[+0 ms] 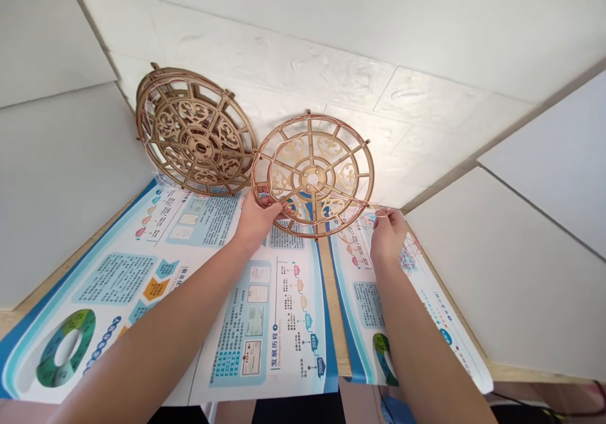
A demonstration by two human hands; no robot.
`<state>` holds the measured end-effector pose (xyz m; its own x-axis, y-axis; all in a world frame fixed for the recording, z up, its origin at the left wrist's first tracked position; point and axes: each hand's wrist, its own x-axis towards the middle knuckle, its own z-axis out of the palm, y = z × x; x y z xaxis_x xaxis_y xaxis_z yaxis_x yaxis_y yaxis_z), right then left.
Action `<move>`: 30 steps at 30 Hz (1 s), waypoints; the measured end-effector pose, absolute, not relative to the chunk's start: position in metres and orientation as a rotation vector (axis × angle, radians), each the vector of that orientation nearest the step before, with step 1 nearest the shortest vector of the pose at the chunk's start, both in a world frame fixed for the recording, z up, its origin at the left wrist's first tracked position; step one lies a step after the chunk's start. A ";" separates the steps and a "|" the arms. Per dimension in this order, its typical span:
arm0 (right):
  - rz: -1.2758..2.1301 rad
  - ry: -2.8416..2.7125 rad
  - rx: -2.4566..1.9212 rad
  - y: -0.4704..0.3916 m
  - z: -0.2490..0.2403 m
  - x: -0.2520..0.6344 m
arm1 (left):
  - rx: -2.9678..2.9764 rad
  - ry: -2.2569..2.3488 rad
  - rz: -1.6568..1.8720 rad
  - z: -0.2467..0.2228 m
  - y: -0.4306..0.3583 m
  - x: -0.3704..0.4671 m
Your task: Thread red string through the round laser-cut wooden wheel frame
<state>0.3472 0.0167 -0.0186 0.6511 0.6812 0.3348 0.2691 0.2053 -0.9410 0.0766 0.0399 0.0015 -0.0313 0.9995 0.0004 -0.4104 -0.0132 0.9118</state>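
Note:
A round golden openwork frame [313,159] stands tilted in the middle, with thin pinkish wire running round its rim and across its lower right. My left hand [263,214] grips its lower left edge, thumb in front. The fingers of my right hand [389,225] are pinched on the thin wire [379,212] just right of the frame. More of the wire lies in a loose tangle [409,252] beside my right wrist. Similar round frames [196,134], stacked together, lean against the wall at the left.
Printed poster sheets [180,272] cover much of the wooden table [334,298]. A white brick-patterned wall [350,83] rises behind the frames. Pale panels [511,272] border the table at left and right. A dark cable [530,405] shows at the bottom right.

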 end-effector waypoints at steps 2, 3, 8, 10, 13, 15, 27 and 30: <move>0.484 -0.941 -1.380 0.010 -0.012 0.339 | 0.859 0.934 1.431 0.001 0.041 0.076; 0.531 -0.975 -1.399 0.006 -0.009 0.334 | 0.849 0.946 1.440 0.000 0.041 0.075; 0.849 -1.231 -1.467 -0.004 -0.005 0.312 | 0.840 0.962 1.467 -0.001 0.040 0.077; 1.040 -1.296 -1.448 -0.005 -0.007 0.304 | 0.843 0.962 1.463 0.000 0.038 0.078; 1.182 -1.262 -1.344 -0.003 -0.013 0.293 | 0.859 0.941 1.469 0.002 0.036 0.080; 1.188 -1.220 -1.305 -0.002 -0.018 0.289 | 0.877 0.921 1.478 0.002 0.033 0.082; 1.146 -1.149 -1.325 0.001 -0.024 0.292 | 0.942 0.889 1.461 0.004 0.024 0.088; 1.164 -1.060 -1.320 0.002 -0.024 0.290 | 0.950 0.858 1.424 0.004 0.023 0.089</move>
